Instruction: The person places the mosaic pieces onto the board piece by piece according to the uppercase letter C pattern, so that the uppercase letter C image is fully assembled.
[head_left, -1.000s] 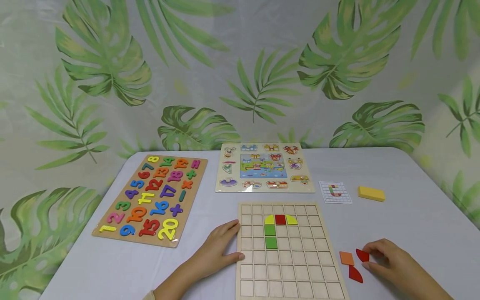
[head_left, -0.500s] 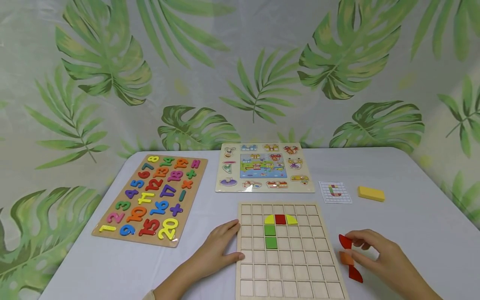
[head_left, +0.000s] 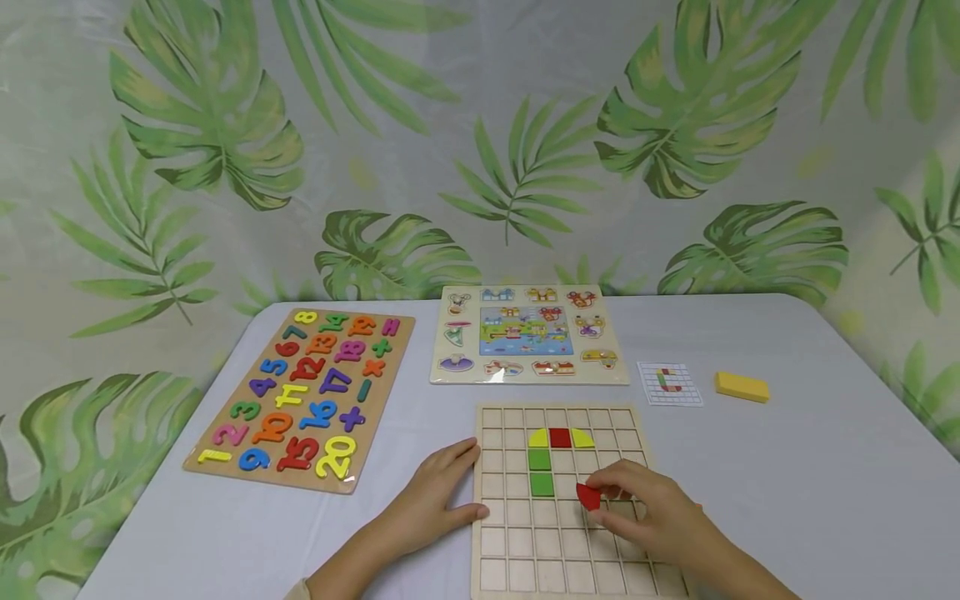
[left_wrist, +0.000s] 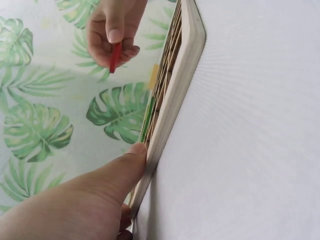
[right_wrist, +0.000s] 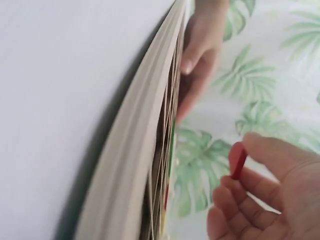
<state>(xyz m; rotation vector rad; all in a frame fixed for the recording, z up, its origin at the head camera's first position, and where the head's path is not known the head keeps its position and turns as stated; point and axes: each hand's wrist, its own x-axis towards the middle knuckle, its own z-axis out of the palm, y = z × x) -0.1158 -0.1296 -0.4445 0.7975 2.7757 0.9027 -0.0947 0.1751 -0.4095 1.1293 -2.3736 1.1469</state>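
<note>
Head view: the right hand (head_left: 656,512) pinches a red piece (head_left: 587,497) between thumb and fingertips, raised over the board (head_left: 517,546), to the right of two green squares (head_left: 541,472) set in its cells. Above these, a red square (head_left: 559,438) sits between two yellow pieces (head_left: 538,439). The left hand (head_left: 431,500), fingers relaxed and extended, touches the board's left edge. Beyond lie a puzzle (head_left: 525,332), card (head_left: 670,384) and yellow block (head_left: 742,387).

Head camera looks forward and down over the table (head_left: 810,450)! Both wrist views, in close, share the grid board (head_left: 493,543) edge-on.
</note>
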